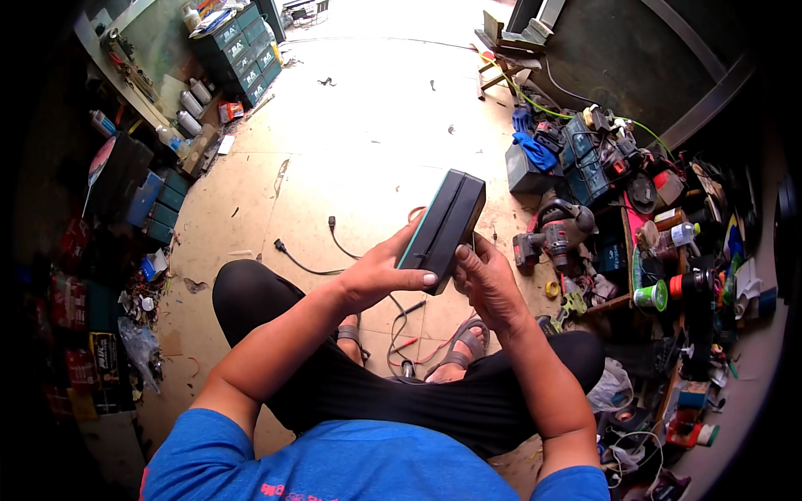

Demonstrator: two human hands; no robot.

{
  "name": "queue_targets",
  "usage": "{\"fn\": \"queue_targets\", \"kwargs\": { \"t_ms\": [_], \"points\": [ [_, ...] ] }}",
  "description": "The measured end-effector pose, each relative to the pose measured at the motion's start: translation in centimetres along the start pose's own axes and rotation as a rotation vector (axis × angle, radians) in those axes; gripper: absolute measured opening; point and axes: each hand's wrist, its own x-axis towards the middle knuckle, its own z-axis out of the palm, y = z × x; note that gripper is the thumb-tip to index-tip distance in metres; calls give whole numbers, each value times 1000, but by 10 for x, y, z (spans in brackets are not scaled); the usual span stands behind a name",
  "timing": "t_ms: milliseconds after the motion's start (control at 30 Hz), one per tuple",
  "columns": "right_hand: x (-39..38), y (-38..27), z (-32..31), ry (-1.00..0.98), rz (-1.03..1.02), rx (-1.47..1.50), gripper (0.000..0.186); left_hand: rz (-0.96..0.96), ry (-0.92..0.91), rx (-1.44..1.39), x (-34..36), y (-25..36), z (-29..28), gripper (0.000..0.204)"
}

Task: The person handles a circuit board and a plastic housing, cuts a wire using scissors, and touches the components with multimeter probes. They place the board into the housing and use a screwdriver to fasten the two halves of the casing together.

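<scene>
A black box-shaped device with a teal edge is held up in front of me, tilted, its long narrow side with a groove turned upward. My left hand grips it from the left, thumb laid across the near end and fingers hidden beneath. On the other side, my right hand is closed near the lower right edge, with thumb and fingertips together. Something thin seems to rise by those fingertips, too small to make out. Black cables with plug ends lie on the floor below, alongside a red lead.
To the right, a cordless power tool stands beside a crowded heap of tools, bottles and a green-rimmed tub. Stacked drawer boxes and spray cans line the left wall. A small wooden stand is at the far right.
</scene>
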Motion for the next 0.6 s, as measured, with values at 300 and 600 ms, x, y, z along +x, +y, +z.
{"fn": "queue_targets", "kwargs": {
  "t_ms": [300, 600],
  "points": [
    [-14, -6, -3, 251, -190, -218, 68, 23, 196, 98, 1, -6, -1, 137],
    [-15, -10, 8, 43, 44, -233, 106, -16, 154, 227, 0, -14, 9, 137]
  ]
}}
